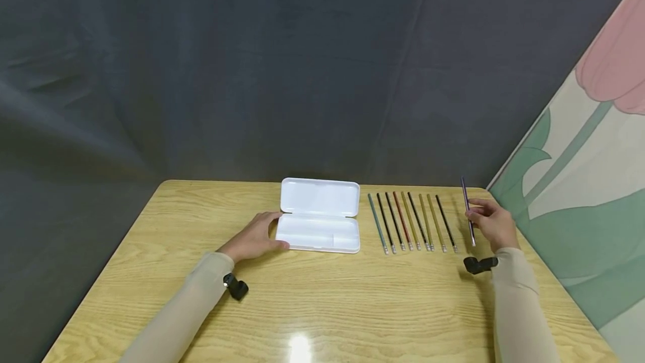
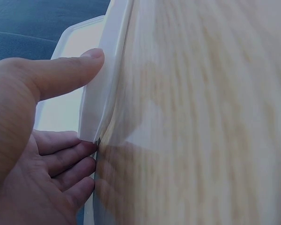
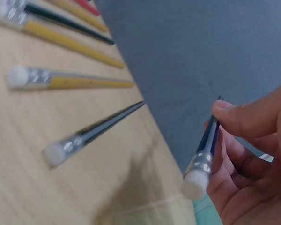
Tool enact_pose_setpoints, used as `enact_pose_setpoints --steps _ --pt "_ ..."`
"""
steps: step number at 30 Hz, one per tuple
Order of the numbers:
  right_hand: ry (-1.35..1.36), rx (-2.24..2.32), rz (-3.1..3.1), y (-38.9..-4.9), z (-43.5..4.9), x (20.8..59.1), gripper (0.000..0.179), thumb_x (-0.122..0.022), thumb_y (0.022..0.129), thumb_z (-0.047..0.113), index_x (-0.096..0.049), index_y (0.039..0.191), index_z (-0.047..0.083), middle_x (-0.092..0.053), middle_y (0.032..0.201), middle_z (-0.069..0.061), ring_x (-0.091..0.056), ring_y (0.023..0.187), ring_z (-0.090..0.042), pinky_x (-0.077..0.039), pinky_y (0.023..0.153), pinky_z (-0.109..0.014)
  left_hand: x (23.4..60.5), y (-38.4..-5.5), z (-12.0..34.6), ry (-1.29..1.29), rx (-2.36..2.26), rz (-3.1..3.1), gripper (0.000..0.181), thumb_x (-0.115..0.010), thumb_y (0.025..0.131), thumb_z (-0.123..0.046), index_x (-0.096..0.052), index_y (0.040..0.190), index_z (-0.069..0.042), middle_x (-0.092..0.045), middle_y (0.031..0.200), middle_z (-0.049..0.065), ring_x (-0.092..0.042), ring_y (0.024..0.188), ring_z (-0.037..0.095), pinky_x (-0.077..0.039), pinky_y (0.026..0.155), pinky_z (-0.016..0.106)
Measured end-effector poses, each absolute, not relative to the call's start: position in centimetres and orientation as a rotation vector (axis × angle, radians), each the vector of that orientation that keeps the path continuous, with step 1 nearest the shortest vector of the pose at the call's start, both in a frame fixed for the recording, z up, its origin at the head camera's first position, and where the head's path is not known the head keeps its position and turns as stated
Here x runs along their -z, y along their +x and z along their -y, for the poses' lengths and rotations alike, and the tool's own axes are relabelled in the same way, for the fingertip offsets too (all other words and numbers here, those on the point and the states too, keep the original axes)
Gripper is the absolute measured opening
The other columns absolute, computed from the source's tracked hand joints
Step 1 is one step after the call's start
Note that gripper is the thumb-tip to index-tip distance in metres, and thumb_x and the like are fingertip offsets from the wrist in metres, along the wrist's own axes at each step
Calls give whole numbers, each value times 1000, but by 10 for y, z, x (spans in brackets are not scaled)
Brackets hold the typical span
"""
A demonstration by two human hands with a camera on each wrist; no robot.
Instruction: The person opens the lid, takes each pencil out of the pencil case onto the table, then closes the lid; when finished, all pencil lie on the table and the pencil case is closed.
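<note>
A white pencil case (image 1: 304, 232) lies with its lid (image 1: 319, 197) laid back, and its inside shows no pencils. My left hand (image 1: 257, 237) holds the case's left end, the thumb (image 2: 72, 75) against the front wall and the other fingers by the end. On the right, my right hand (image 1: 496, 227) pinches a dark purple-blue pencil (image 1: 464, 188) between thumb and fingers, tilted and raised off the table. Its white eraser (image 3: 195, 184) points toward the right wrist camera. Nearest to that hand is a black pencil (image 1: 445, 221), at the right end of a row.
Between the case and the right hand, several pencils lie side by side, erasers toward me, among them a teal pencil (image 1: 377, 222) and a red pencil (image 1: 401, 219). Behind the wooden table (image 1: 327, 301) hangs a dark curtain (image 1: 302, 71). A flowered panel (image 1: 594, 212) borders the right side.
</note>
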State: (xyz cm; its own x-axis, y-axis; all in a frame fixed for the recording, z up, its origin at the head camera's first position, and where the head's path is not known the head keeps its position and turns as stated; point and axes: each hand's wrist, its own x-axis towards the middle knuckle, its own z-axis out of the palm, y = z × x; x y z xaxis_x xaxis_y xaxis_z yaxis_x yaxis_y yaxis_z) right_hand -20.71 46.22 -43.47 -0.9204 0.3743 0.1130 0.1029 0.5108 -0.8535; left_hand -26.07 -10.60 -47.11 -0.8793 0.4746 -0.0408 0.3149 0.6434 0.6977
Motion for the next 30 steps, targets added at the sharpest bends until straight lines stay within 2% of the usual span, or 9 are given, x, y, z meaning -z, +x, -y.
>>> enact_pose_setpoints --steps 4,8,12,17,23,26,30 --pt "-405 -1213 2623 -208 -464 443 44 -62 100 13 -55 140 -4 -63 83 23 -63 71 3 -56 63 -18 473 -260 107 637 -1074 -2636 93 -79 83 -55 -36 157 -17 -34 164 11 -28 154 34 -31 121 59" --pt "-415 -1081 2727 -210 -463 449 42 -61 100 16 -59 138 0 -72 93 0 -61 68 -2 -52 58 -24 474 -260 107 641 -1072 -2637 93 -79 83 -55 -37 157 -18 -34 163 10 -29 154 33 -31 121 59" --pt "-429 -999 2781 -212 -462 452 42 -60 98 17 -60 137 1 -72 107 -19 -60 71 -7 -48 58 -26 472 -261 106 652 -1055 -2646 93 -78 84 -54 -36 158 -17 -35 163 11 -29 154 34 -32 121 59" --pt "-436 -870 2839 -213 -465 457 42 -63 97 20 -61 134 0 -72 110 -23 -65 78 -18 -49 64 -29 470 -262 106 650 -1052 -2646 93 -79 84 -53 -36 158 -15 -35 163 12 -29 153 34 -31 122 58" --pt "-403 -819 2871 -212 -464 459 44 -65 97 22 -61 132 -3 -73 110 -25 -68 87 -34 -54 75 -48 471 -262 106 640 -1044 -2649 92 -78 84 -53 -36 158 -16 -35 163 11 -29 154 33 -31 122 57" --pt "-391 -796 2879 -213 -463 459 43 -65 97 22 -62 132 -3 -73 109 -25 -68 89 -35 -54 78 -52 472 -263 106 641 -1038 -2650 92 -78 84 -53 -35 158 -17 -35 164 10 -29 154 33 -31 122 57" --pt "-393 -758 2885 -215 -463 461 42 -65 96 22 -63 130 -3 -73 106 -24 -68 88 -36 -53 76 -50 472 -263 106 648 -1035 -2653 93 -78 84 -54 -36 158 -17 -35 163 11 -29 154 33 -31 122 57"
